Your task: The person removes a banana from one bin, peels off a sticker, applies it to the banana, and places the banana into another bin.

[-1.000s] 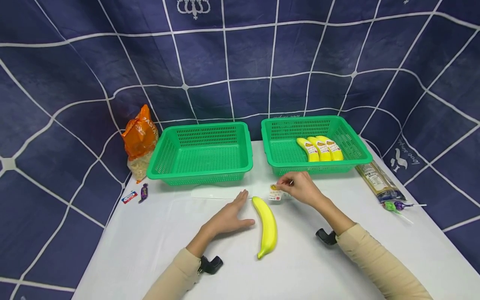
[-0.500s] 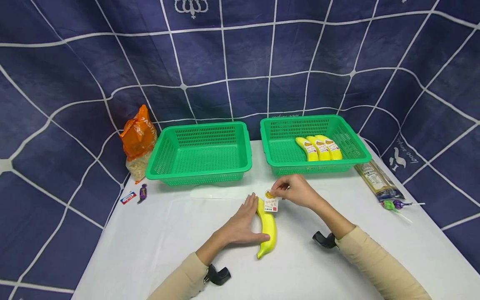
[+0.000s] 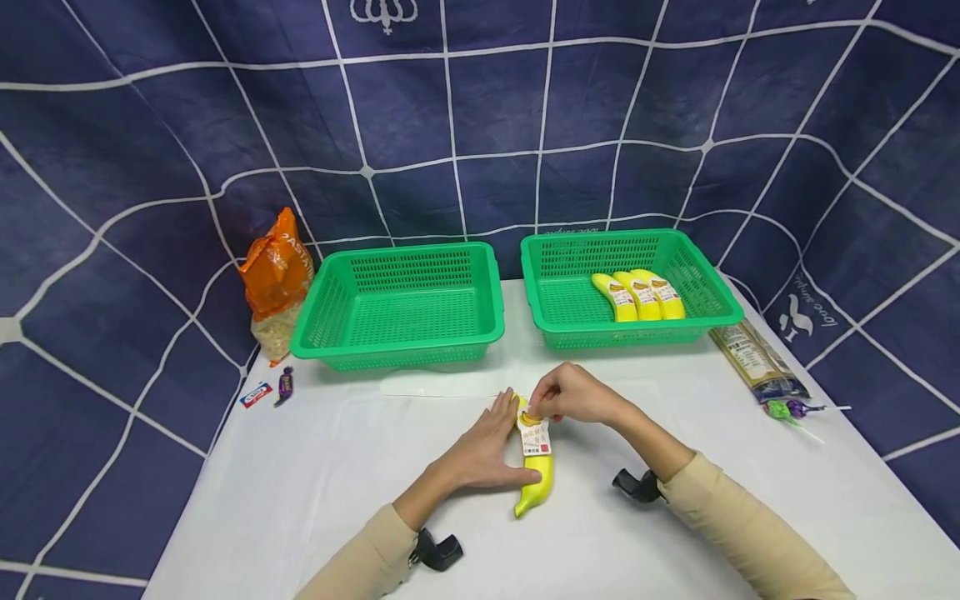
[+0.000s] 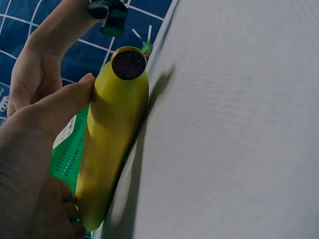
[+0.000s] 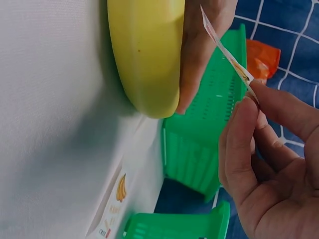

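Note:
A yellow banana [image 3: 534,490] lies lengthwise on the white table in front of the baskets. My left hand [image 3: 480,454] holds it from the left, fingers along its far side end and thumb on the banana near the stem end, as the left wrist view shows. Over the banana, my right hand [image 3: 573,393] pinches one end of a white sticker label [image 3: 536,442] printed with a banana picture. In the right wrist view the label [image 5: 227,52] is held on edge between thumb and forefinger, its free end apart from the banana [image 5: 147,55].
Behind stand two green baskets; the left basket [image 3: 405,340] holds nothing, the right basket [image 3: 637,332] three labelled bananas [image 3: 645,304]. A label sheet [image 3: 442,384] lies before them. Left are an orange pasta bag [image 3: 277,275] and wrapped sweets [image 3: 285,386]; right, a packet [image 3: 757,362] and lollipops [image 3: 780,410].
My left hand has moved right onto the banana and taken hold of it. My right hand has brought the label left and nearer, from beside the banana to over it.

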A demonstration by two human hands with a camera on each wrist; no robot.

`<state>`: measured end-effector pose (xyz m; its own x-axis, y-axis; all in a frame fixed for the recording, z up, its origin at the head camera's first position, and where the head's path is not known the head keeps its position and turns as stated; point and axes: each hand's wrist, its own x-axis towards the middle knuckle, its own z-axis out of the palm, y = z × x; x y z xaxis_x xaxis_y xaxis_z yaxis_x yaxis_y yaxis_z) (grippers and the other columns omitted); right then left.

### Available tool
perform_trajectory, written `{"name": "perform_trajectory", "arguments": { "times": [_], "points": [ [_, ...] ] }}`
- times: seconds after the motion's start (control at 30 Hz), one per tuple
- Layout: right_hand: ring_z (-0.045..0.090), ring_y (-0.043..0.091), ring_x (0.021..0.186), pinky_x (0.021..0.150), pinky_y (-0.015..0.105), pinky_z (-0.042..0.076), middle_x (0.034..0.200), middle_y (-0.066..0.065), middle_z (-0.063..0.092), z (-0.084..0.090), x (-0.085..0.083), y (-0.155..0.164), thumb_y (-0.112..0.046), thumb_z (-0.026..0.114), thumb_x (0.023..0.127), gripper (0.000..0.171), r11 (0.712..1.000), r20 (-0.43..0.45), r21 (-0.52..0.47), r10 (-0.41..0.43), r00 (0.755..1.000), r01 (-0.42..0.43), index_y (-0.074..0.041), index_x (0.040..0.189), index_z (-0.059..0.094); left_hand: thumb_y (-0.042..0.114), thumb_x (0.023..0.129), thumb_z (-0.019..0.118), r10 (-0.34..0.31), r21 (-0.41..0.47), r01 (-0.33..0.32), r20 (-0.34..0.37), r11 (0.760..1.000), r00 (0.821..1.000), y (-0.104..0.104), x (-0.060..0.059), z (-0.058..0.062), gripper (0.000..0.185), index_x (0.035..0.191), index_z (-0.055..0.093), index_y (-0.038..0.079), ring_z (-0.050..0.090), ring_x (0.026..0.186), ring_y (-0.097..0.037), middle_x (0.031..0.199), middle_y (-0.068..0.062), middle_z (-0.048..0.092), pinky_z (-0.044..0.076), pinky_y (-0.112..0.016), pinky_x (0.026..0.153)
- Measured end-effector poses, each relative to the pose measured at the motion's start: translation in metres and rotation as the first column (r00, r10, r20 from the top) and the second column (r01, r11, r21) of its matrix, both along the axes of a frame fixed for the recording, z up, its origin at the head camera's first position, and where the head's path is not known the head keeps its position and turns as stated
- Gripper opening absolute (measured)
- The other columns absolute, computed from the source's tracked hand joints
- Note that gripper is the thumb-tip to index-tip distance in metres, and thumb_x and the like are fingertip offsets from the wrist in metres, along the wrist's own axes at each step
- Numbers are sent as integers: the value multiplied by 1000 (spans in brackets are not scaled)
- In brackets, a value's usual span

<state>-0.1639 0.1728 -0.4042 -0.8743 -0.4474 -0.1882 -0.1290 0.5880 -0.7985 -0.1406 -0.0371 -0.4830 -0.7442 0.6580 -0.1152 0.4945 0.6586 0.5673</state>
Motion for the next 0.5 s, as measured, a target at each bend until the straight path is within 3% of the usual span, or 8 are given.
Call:
{"name": "perform_trajectory", "arguments": {
  "times": [0.5],
  "points": [
    [57, 12, 55, 65, 46, 57, 66, 3, 67, -3, -5, -2, -11, 74, 83, 7, 1000, 90, 19, 20, 996, -22, -4, 83, 74, 74, 75, 63, 4, -11, -4, 17, 1000, 1000, 0, 0, 1, 121, 157, 5, 6, 1, 153, -20, 166, -7, -4, 16, -44, 124]
  ]
}}
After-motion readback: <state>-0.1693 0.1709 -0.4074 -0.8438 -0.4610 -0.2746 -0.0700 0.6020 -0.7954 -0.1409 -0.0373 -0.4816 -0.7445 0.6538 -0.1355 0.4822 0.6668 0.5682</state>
